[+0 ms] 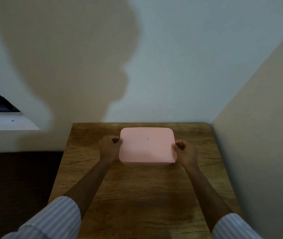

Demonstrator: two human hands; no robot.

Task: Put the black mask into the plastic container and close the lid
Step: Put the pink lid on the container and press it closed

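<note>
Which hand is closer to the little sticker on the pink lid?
Left. The left hand grips the lid's left edge, nearer the sticker; the right hand grips the right edge.

The pink lid (pixel 146 145) lies flat on the container (pixel 147 164), seemingly closed, toward 12 o'clock on the table; the mask is out of sight.

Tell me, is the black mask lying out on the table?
No, the wooden table shows only the container's pink lid, gripped by both hands.
</note>
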